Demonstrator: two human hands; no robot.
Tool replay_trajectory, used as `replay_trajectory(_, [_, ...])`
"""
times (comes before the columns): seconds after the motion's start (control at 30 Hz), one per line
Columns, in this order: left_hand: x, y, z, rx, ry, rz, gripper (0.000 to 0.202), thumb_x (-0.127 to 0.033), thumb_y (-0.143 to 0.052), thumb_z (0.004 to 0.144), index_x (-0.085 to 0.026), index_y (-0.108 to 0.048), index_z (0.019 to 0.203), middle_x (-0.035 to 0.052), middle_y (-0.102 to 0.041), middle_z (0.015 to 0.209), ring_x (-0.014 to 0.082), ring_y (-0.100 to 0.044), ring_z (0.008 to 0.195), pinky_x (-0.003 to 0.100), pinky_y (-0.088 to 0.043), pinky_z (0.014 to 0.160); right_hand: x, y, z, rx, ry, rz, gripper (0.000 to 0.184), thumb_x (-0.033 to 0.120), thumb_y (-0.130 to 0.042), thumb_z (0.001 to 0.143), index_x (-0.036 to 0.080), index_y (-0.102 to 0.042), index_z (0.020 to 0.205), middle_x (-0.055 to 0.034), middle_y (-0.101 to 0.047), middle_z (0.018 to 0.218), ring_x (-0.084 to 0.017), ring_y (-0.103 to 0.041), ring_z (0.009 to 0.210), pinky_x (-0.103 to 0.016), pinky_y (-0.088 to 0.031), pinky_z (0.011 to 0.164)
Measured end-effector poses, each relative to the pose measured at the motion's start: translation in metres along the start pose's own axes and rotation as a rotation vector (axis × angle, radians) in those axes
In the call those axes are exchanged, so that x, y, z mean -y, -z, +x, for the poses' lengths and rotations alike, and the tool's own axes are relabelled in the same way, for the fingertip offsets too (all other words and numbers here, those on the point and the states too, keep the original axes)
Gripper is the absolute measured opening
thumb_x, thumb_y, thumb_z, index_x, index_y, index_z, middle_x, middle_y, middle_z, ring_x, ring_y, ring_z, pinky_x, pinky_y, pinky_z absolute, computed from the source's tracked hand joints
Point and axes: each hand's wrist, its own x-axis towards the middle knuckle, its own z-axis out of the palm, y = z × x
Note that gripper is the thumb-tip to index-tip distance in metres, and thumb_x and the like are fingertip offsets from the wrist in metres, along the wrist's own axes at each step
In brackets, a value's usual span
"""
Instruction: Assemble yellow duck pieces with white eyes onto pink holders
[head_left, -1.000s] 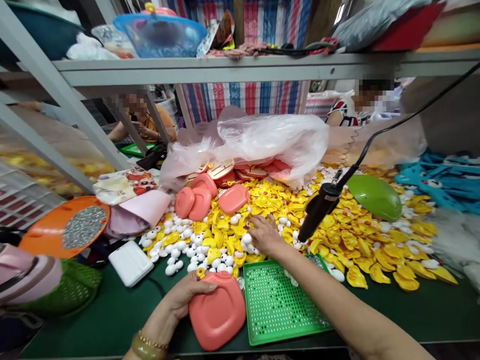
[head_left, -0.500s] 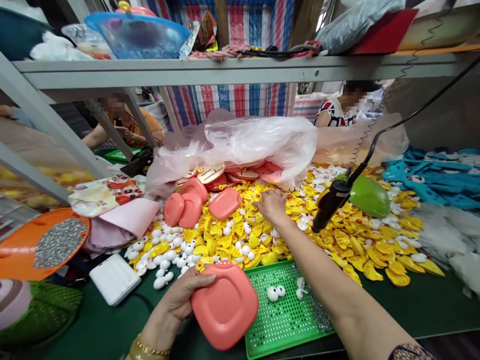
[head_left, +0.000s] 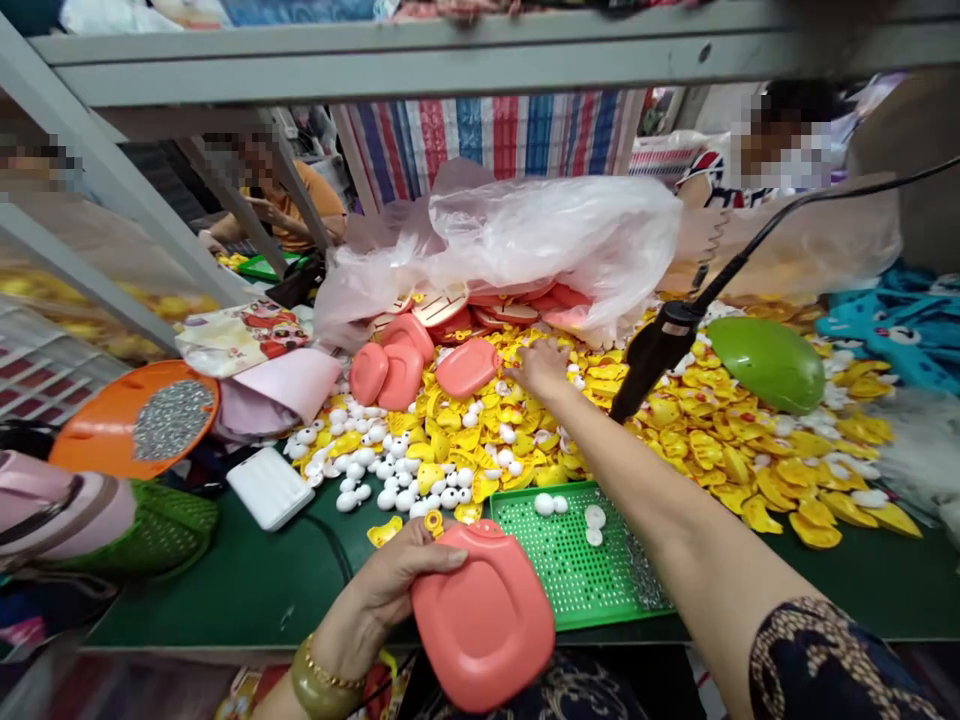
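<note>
My left hand grips a salmon-pink plastic shell by its left edge, holding it near me over the table's front edge. My right hand reaches far forward into the heap of yellow plastic parts, its fingers curled down beside another pink shell. What the fingers hold, if anything, is hidden. Small white eye pieces lie mixed with the yellow parts. A green perforated tray under my right forearm carries three white pieces.
A black power tool hangs on a cord right of my right hand, by a green lamp shade. An orange dish of screws, a white box and a clear plastic bag stand around. Other people sit behind the shelf frame.
My right hand moved from the near white pieces farther forward into the yellow heap. White pieces now lie on the green tray. The left hand drew the pink shell closer to me.
</note>
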Motion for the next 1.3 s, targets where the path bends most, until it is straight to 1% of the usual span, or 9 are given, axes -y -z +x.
replay_trajectory(0.2, [0.005, -0.003, -0.003, -0.043, 0.025, 0.055, 0.024, -0.021, -0.085, 0.049, -0.008, -0.072, 0.065, 0.0067, -0.067, 0.06, 0.0122, -0.056, 0.048, 0.022, -0.044, 0.05, 0.018, -0.016, -0.019, 0.008, 0.052, 0.008, 0.026, 0.025, -0.053, 0.084, 0.015, -0.067, 0.103, -0.0165, -0.06, 0.114, -0.031, -0.047, 0.11, -0.048, -0.028, 0.095])
replay_trajectory(0.33, [0.006, 0.002, -0.012, -0.017, 0.0, 0.097, 0.024, -0.021, -0.083, 0.053, -0.009, -0.073, 0.071, 0.0074, -0.069, 0.066, 0.014, -0.059, 0.053, 0.023, -0.045, 0.054, 0.014, 0.021, -0.055, -0.216, 0.07, 0.251, 0.041, 0.02, -0.04, 0.089, 0.014, -0.052, 0.128, -0.0159, -0.051, 0.126, -0.026, -0.045, 0.118, -0.042, -0.033, 0.098])
replay_trajectory(0.4, [0.008, 0.008, -0.018, -0.015, -0.023, 0.099, 0.024, -0.02, -0.082, 0.054, -0.009, -0.073, 0.073, 0.0073, -0.069, 0.068, 0.0146, -0.06, 0.056, 0.022, -0.046, 0.055, 0.001, 0.041, -0.089, -0.207, 0.091, 0.491, 0.042, 0.024, -0.043, 0.087, 0.013, -0.053, 0.126, -0.0145, -0.056, 0.12, -0.024, -0.05, 0.113, -0.038, -0.039, 0.095])
replay_trajectory(0.53, [0.015, 0.017, -0.025, -0.017, -0.019, 0.005, 0.022, -0.016, -0.082, 0.053, -0.01, -0.073, 0.073, 0.0062, -0.069, 0.067, 0.0148, -0.061, 0.057, 0.022, -0.046, 0.056, -0.036, 0.052, -0.166, 0.78, 0.429, 0.762, 0.033, 0.03, -0.066, 0.07, 0.024, -0.068, 0.103, -0.0021, -0.069, 0.089, -0.019, -0.064, 0.082, -0.034, -0.052, 0.076])
replay_trajectory(0.57, [0.016, 0.016, -0.025, -0.022, -0.014, -0.014, 0.022, -0.016, -0.082, 0.053, -0.01, -0.073, 0.072, 0.0062, -0.069, 0.067, 0.0146, -0.06, 0.057, 0.022, -0.047, 0.056, -0.044, 0.05, -0.181, 0.801, 0.407, 0.746, 0.029, 0.029, -0.066, 0.07, 0.023, -0.069, 0.099, -0.0034, -0.069, 0.09, -0.02, -0.064, 0.083, -0.035, -0.052, 0.078])
replay_trajectory(0.7, [0.019, 0.001, -0.017, -0.033, -0.034, 0.029, 0.017, -0.017, -0.082, 0.055, -0.009, -0.071, 0.066, 0.0062, -0.068, 0.062, 0.0137, -0.059, 0.053, 0.022, -0.046, 0.053, -0.055, 0.045, -0.217, 0.577, 0.238, 0.829, 0.045, 0.03, -0.056, 0.083, 0.026, -0.052, 0.128, -0.0082, -0.062, 0.117, -0.022, -0.059, 0.104, -0.04, -0.049, 0.09])
replay_trajectory(0.87, [0.02, -0.024, -0.002, 0.19, 0.012, 0.146, 0.021, -0.021, -0.08, 0.057, -0.009, -0.074, 0.073, 0.006, -0.068, 0.064, 0.0125, -0.058, 0.053, 0.021, -0.044, 0.053, -0.04, 0.051, -0.237, 0.7, 0.15, 1.178, 0.069, 0.036, -0.055, 0.085, 0.036, -0.021, 0.145, -0.0065, -0.047, 0.139, -0.02, -0.055, 0.113, -0.038, -0.051, 0.089])
replay_trajectory(1.1, [0.028, -0.05, 0.016, 0.291, 0.002, 0.233, 0.023, -0.024, -0.081, 0.057, -0.011, -0.075, 0.075, 0.0055, -0.068, 0.065, 0.0131, -0.057, 0.054, 0.023, -0.044, 0.055, -0.035, 0.046, -0.254, 0.608, -0.108, 1.509, 0.049, 0.045, -0.056, 0.082, 0.031, -0.049, 0.129, -0.0076, -0.063, 0.12, -0.016, -0.065, 0.085, -0.036, -0.053, 0.08])
replay_trajectory(1.3, [0.037, -0.062, 0.022, 0.251, 0.008, 0.304, 0.028, -0.024, -0.081, 0.057, -0.012, -0.076, 0.082, 0.0058, -0.071, 0.07, 0.0136, -0.059, 0.059, 0.023, -0.046, 0.062, -0.037, 0.044, -0.263, 0.553, -0.4, 1.575, 0.051, 0.044, -0.062, 0.076, 0.027, -0.054, 0.123, -0.0086, -0.068, 0.107, -0.018, -0.066, 0.078, -0.034, -0.053, 0.07])
